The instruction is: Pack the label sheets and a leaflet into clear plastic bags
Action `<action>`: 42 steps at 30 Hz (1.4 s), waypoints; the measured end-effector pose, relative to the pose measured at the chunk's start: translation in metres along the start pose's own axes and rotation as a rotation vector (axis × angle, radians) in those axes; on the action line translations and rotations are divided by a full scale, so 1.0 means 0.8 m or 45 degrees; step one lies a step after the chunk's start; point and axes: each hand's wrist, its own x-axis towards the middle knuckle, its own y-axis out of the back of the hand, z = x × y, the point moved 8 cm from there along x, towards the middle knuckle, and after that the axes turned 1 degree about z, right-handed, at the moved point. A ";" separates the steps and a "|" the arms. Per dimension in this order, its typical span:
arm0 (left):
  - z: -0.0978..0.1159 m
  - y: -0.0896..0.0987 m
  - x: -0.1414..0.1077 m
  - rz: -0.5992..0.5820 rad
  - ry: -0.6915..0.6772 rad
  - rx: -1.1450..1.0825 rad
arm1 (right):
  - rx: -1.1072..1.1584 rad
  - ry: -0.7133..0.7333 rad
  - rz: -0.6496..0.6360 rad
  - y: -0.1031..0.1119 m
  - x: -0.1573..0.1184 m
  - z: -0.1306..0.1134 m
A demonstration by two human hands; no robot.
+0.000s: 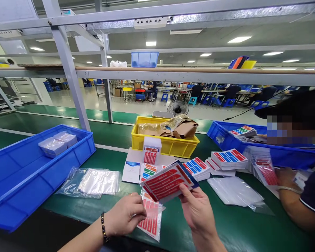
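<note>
At lower centre, my right hand (198, 210) grasps red-and-white printed cards (166, 183), tilted, while my left hand (126, 214) pinches a clear plastic bag (152, 224) just below them.

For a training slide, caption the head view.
Right hand holds red-printed cards above a green work surface, left hand at a clear bag, yellow bin behind.

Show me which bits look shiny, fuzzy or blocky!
Head view: a ceiling light glows white; head view: the clear bags at left catch pale glare; head view: square blocks hide part of the co-worker at right; head view: a distant person looks softer than the printed card in the right hand.
</note>
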 end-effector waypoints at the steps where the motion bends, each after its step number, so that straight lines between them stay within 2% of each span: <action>1: 0.004 0.004 0.002 0.022 -0.046 0.006 | -0.017 0.002 -0.044 -0.007 0.001 0.000; 4: 0.000 0.013 0.007 0.110 -0.037 -0.059 | -0.137 -0.002 -0.175 -0.019 0.003 0.006; 9: -0.028 0.025 0.007 0.317 0.081 -0.162 | -0.389 -0.028 -0.238 -0.014 0.015 0.004; 14: -0.031 0.025 0.012 0.290 0.013 -0.127 | -0.545 -0.101 -0.207 -0.018 0.029 -0.006; 17: -0.029 0.027 0.017 0.322 -0.001 -0.039 | -0.505 -0.086 -0.193 -0.023 0.033 0.000; 22: -0.035 0.021 0.026 0.328 0.014 0.101 | -0.264 -0.013 -0.222 -0.034 0.023 0.026; 25: -0.037 0.016 0.031 0.306 -0.018 0.161 | -0.355 0.015 -0.245 -0.037 0.020 0.033; 29: -0.043 0.018 0.032 0.306 0.035 -0.030 | -0.533 -0.025 -0.285 -0.040 0.025 0.033; 33: -0.047 0.021 0.030 0.423 0.085 -0.232 | -0.446 -0.056 -0.299 -0.047 0.029 0.034; 37: -0.051 0.015 0.029 0.448 0.115 -0.273 | -0.474 -0.109 -0.413 -0.060 0.023 0.044; 42: -0.047 0.021 0.030 0.502 0.028 -0.364 | -0.376 -0.076 -0.283 -0.043 0.023 0.041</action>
